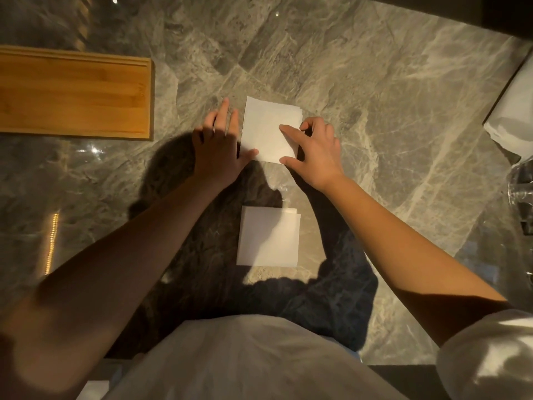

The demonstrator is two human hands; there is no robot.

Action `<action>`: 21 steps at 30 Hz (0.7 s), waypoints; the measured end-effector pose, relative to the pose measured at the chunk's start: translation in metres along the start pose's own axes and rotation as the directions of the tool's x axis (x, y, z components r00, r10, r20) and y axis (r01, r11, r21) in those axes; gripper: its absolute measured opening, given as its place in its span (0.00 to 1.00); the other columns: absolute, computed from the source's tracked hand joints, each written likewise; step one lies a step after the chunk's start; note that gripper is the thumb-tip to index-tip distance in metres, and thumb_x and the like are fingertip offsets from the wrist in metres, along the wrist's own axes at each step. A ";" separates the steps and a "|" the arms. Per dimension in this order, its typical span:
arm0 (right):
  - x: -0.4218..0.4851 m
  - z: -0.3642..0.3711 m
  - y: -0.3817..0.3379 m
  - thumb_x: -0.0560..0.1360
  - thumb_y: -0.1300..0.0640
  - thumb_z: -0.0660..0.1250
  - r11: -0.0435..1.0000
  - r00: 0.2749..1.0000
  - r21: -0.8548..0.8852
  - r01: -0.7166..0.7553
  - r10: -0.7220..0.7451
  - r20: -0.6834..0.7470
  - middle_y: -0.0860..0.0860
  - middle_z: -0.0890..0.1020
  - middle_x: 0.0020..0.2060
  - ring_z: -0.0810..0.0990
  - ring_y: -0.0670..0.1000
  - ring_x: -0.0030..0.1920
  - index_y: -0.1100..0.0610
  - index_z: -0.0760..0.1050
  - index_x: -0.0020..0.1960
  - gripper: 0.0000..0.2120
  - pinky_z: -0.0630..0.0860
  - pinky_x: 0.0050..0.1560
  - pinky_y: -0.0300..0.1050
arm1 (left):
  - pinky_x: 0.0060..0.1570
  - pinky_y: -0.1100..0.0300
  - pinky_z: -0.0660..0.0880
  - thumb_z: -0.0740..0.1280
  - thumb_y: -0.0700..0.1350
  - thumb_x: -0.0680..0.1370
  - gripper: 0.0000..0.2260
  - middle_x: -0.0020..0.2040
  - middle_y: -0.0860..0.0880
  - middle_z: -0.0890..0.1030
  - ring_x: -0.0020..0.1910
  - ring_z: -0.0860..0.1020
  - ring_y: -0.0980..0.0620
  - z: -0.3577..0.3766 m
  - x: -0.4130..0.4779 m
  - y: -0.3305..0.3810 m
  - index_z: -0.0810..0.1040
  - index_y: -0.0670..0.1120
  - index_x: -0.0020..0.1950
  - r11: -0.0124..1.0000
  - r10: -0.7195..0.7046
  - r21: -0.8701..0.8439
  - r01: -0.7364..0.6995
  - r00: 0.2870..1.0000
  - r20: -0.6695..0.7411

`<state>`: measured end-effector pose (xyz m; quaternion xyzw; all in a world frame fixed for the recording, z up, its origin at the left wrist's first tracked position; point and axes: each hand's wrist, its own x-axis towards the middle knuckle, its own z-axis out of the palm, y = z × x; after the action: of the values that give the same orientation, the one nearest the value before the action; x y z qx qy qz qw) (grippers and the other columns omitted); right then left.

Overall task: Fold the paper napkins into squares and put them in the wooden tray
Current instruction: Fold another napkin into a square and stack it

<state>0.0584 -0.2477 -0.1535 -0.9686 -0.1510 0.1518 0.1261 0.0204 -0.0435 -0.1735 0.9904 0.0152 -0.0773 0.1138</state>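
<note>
A white folded napkin (266, 125) lies on the marble counter between both hands. My left hand (219, 145) lies flat along its left edge, fingers straight, thumb touching the near corner. My right hand (314, 145) presses the napkin's right side with the index finger and thumb, the other fingers curled over its right edge. A second folded square napkin (268, 236) lies nearer to me, untouched. The wooden tray (72, 92) sits at the far left with nothing visible in it.
A pile of white unfolded napkins (516, 111) lies at the right edge. Clear glassware (522, 197) stands below it on the right. The counter's near edge runs by my torso.
</note>
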 end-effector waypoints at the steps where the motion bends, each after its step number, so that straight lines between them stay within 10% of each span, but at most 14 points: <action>1: -0.001 0.000 0.000 0.72 0.44 0.70 1.000 1.000 -0.004 -0.004 0.004 0.006 0.54 0.66 0.64 0.64 0.57 0.64 0.42 0.66 0.71 0.29 0.62 0.62 0.51 | 0.68 0.47 0.55 0.59 0.64 0.75 0.36 0.78 0.43 0.50 0.74 0.55 0.41 -0.001 -0.001 0.001 0.53 0.45 0.76 1.000 -0.010 -0.008 0.010 1.000 0.002; 13: -0.003 0.005 -0.003 0.73 0.45 0.69 0.999 0.999 0.007 -0.032 0.032 -0.006 0.53 0.64 0.69 0.62 0.57 0.66 0.41 0.65 0.71 0.28 0.61 0.63 0.51 | 0.56 0.53 0.70 0.68 0.48 0.73 0.25 0.66 0.41 0.69 0.62 0.68 0.40 -0.014 0.002 0.033 0.68 0.43 0.68 0.939 -0.222 -0.278 0.204 0.974 -0.035; 21: -0.005 0.007 -0.004 0.73 0.46 0.70 0.998 0.999 0.050 -0.047 0.047 -0.010 0.52 0.64 0.69 0.62 0.57 0.66 0.41 0.66 0.71 0.28 0.60 0.63 0.51 | 0.58 0.60 0.71 0.67 0.40 0.73 0.23 0.67 0.39 0.67 0.61 0.72 0.44 -0.028 0.010 0.043 0.67 0.39 0.67 0.518 -0.408 -0.704 0.486 0.864 0.295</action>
<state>0.0507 -0.2445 -0.1572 -0.9693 -0.1236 0.1529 0.1476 0.0365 -0.0790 -0.1381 0.8066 0.2948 -0.1360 0.4940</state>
